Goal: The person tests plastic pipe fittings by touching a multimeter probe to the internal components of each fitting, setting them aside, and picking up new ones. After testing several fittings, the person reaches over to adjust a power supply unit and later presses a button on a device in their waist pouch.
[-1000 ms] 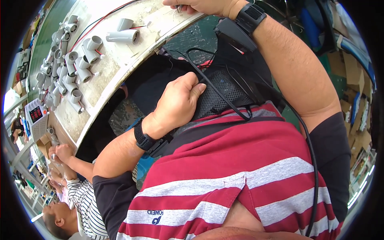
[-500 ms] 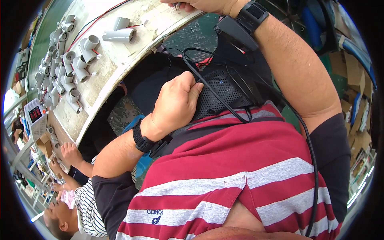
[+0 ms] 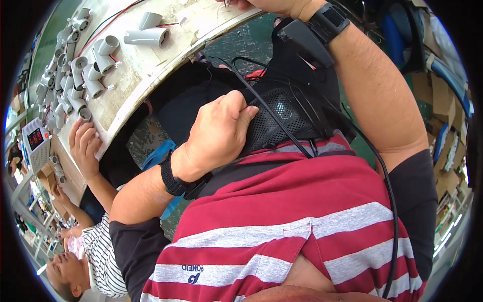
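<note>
My left hand [image 3: 217, 133] is closed in a fist above my lap, its thumb pressed against the curled forefinger. Whatever it holds, if anything, is hidden. Close by are a black cable [image 3: 274, 117] and a black mesh pouch [image 3: 276, 113]. My right hand [image 3: 276, 6] is at the table's front edge, partly cut off by the top of the picture. Its fingers pinch something thin and metallic, too cut off to name. Left of it on the worktable [image 3: 146, 65], a grey T-shaped pipe fitting [image 3: 147, 38] lies with a thin wire and small white connector.
Several more grey pipe fittings [image 3: 75, 70] with wires are heaped farther left. A co-worker's hand [image 3: 85, 147] reaches to the fitting at the table edge. A white device with a red display [image 3: 36, 138] and a cardboard box [image 3: 48, 178] stand beyond. Cartons [image 3: 443, 95] are stacked right.
The co-worker's hand has moved up along the table edge to a fitting at the near end of the heap. My view has shifted slightly; my left fist stays closed in place.
</note>
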### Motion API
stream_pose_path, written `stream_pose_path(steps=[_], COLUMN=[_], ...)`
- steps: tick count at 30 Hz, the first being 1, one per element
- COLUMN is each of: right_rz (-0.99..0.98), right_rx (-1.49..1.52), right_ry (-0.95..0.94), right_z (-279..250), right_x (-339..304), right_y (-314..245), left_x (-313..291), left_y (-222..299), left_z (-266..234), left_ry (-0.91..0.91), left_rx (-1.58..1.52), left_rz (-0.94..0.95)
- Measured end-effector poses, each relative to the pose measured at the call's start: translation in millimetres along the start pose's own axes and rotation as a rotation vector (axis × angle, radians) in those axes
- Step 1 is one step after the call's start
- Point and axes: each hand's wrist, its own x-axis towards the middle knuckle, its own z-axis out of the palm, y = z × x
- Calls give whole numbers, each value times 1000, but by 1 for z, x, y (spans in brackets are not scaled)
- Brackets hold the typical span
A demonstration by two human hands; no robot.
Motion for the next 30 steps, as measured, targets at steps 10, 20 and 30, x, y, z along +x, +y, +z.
stream_pose_path(steps=[10,20,30], right_rz=[20,-75,-45], right_rx=[-194,117,184], right_ry=[94,108,82], right_z=[11,22,37], right_x=[-20,2,8], right_y=[-15,-5,-4], left_x=[6,-2,48], left_y=[-52,-11,-41], left_z=[5,-104,-96], left_ry=[-115,465,741], left_rx=[-66,61,294], left_rz=[-191,-412,-215])
